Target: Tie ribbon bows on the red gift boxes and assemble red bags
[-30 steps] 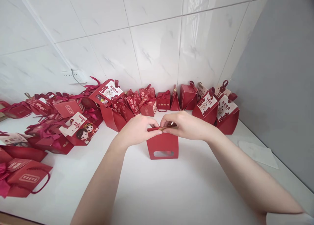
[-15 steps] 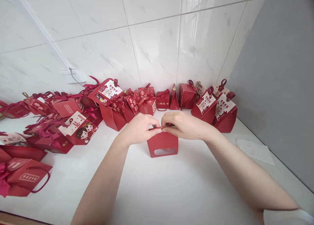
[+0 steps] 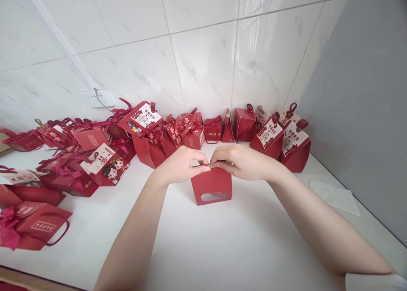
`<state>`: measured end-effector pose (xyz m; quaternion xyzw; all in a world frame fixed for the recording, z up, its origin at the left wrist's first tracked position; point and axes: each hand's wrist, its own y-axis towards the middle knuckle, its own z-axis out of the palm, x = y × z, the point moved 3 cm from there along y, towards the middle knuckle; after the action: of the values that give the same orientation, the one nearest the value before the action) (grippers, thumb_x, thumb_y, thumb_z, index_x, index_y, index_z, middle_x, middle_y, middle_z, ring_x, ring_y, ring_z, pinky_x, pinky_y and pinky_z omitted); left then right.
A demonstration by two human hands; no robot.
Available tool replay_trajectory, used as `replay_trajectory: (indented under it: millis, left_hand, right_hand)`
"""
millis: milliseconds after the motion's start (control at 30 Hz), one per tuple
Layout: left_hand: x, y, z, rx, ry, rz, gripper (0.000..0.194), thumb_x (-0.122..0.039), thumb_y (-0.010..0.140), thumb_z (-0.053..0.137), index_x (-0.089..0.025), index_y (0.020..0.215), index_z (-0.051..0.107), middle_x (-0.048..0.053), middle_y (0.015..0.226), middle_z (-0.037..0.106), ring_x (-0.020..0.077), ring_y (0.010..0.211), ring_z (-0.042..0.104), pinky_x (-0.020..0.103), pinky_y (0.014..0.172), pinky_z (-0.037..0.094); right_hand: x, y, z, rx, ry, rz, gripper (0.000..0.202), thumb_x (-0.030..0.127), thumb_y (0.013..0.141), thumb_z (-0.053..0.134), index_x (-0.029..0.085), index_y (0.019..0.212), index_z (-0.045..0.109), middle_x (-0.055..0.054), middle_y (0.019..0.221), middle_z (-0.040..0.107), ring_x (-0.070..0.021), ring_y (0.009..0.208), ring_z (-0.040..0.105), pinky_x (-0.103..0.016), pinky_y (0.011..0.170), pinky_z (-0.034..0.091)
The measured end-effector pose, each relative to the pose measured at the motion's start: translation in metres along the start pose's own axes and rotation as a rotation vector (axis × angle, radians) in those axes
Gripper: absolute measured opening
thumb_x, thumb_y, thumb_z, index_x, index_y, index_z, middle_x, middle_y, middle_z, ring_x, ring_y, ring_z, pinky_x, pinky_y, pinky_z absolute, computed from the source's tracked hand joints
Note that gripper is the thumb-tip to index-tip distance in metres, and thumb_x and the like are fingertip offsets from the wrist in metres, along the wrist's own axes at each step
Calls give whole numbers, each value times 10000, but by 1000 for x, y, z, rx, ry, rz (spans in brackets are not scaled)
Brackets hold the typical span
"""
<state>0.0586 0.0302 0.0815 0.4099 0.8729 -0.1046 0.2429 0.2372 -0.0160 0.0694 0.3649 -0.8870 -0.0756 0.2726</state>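
Observation:
A red gift box (image 3: 211,186) with an oval window low on its front stands upright on the white table (image 3: 203,244). My left hand (image 3: 185,164) pinches the left part of its top edge between thumb and fingers. From the other side, my right hand (image 3: 241,162) pinches the same top edge, with its fingertips close to those of the left. A small gold-brown strip shows between the fingertips; the rest of the top is hidden by the fingers.
Several red boxes with ribbons crowd the left, including a box with cartoon faces (image 3: 110,168). More boxes line the tiled wall (image 3: 203,58), with tagged boxes (image 3: 294,149) at the right. A white sheet (image 3: 335,198) lies near the grey panel (image 3: 359,104).
The view has shifted slightly, so the surroundings sit a little further right. Both hands remain on the box top, where more of the gold-brown strip shows now.

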Motion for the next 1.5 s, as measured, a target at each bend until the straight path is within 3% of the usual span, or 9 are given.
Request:
replay_trajectory:
  millis: [233,367,433,600,767,933,1067,1367,1500]
  left_hand:
    - [-1,-8,-8,57,77,-52,230,-405,869,582,-250,969,719,-10,920,710,153,716,590,260,636,423]
    - [-3,-6,-4,-78,25,-50,290,-490,842,616,-248,970,712,5,1008,716,188,878,636,261,690,450]
    - [-5,-2,2,-126,44,-38,273,-484,864,586,-235,869,699,2,908,712,173,803,628,266,662,435]
    - [-6,6,13,-125,192,120,263,-361,908,526,-198,718,606,-12,710,622,129,640,524,282,676,401]
    - [-4,9,13,-122,193,226,243,-325,910,525,-191,723,605,-18,673,571,114,607,473,276,663,384]
    - [-1,8,10,-95,166,159,305,-440,898,545,-202,731,637,4,714,616,137,632,517,273,595,348]
    - [2,8,9,-44,227,85,396,-601,793,636,-209,735,659,4,673,586,146,606,489,272,554,298]
    - [6,13,14,-39,205,37,467,-554,815,618,-174,562,518,-9,576,370,114,533,313,292,504,196]
    - [7,12,14,-38,181,31,486,-561,801,629,-171,543,494,-15,569,349,111,537,305,289,508,208]
  right_hand:
    - [-4,-10,-15,-5,4,126,272,231,935,495,232,1155,655,-42,1116,699,-197,929,660,-316,766,498]
    - [-5,-16,-24,-30,-23,175,264,312,942,502,230,1144,651,-47,1114,699,-210,955,665,-327,776,515]
    - [-4,-18,-26,-13,-45,175,239,314,939,508,238,1096,671,-40,1056,712,-209,898,673,-328,748,517]
    - [1,-21,-35,-134,-75,82,238,247,950,471,236,1038,691,-46,1052,711,-209,935,662,-337,802,504]
    - [-4,-22,-35,-44,-55,117,187,234,907,543,252,999,705,-32,1034,703,-197,896,654,-322,763,492]
    - [-8,-20,-31,16,-1,170,157,206,897,541,237,923,693,-16,924,709,-172,799,639,-298,694,467]
    - [-9,-20,-30,32,24,223,129,198,877,557,227,899,680,-23,876,708,-174,750,634,-294,668,457]
    - [-10,-19,-25,50,36,298,101,173,853,535,230,872,616,1,769,681,-152,672,620,-250,562,405]
    - [-14,-19,-25,82,103,320,88,193,859,540,228,902,608,5,744,672,-145,642,626,-239,536,393]
